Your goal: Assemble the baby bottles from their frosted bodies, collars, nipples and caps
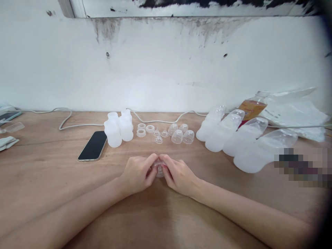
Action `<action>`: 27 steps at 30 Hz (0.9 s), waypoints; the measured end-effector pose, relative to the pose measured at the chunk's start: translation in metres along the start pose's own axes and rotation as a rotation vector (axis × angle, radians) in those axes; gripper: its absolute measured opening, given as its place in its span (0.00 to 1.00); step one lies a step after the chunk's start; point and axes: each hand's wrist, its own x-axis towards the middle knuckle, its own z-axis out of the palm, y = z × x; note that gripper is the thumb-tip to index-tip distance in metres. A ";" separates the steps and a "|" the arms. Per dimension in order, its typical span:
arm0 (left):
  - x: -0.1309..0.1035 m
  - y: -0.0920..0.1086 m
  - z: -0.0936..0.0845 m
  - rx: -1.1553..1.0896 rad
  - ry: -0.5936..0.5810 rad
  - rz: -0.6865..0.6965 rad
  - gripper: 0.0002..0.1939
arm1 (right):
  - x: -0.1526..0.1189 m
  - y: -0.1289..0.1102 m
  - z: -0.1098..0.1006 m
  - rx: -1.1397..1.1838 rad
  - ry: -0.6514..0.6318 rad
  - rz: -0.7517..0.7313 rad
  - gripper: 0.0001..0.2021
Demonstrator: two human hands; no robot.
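Observation:
My left hand [138, 173] and my right hand [180, 174] meet at the middle of the wooden table, fingers closed around a small clear ringed piece [160, 172]. Most of that piece is hidden by the fingers. Just beyond lie three clear teats [158, 139], with three translucent rings [141, 132] to their left and several clear domed caps [177, 137] to their right. Farther left, several frosted bottles [114, 135] stand grouped together. On the right, several frosted bottles with clear caps [250, 159] lie in a slanting row.
A phone [92, 146] lies left of my hands. A white cable [166, 121] runs along the wall side. Plastic bags [295, 112] and an orange-labelled container [251, 109] are at the back right. A blurred patch covers the right edge.

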 end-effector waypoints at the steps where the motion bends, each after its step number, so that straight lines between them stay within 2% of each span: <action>1: 0.000 0.000 0.000 -0.004 0.000 -0.008 0.04 | 0.000 0.000 -0.001 0.018 -0.007 0.016 0.06; 8: 0.002 0.000 -0.003 -0.073 -0.005 -0.072 0.02 | 0.002 0.002 -0.005 0.170 -0.096 0.067 0.09; 21: 0.004 -0.001 -0.003 -0.077 -0.046 -0.148 0.02 | 0.002 0.006 -0.004 0.235 -0.092 0.127 0.07; 27: 0.004 0.000 -0.006 -0.186 -0.107 -0.153 0.06 | 0.002 0.007 -0.008 0.360 -0.135 0.197 0.11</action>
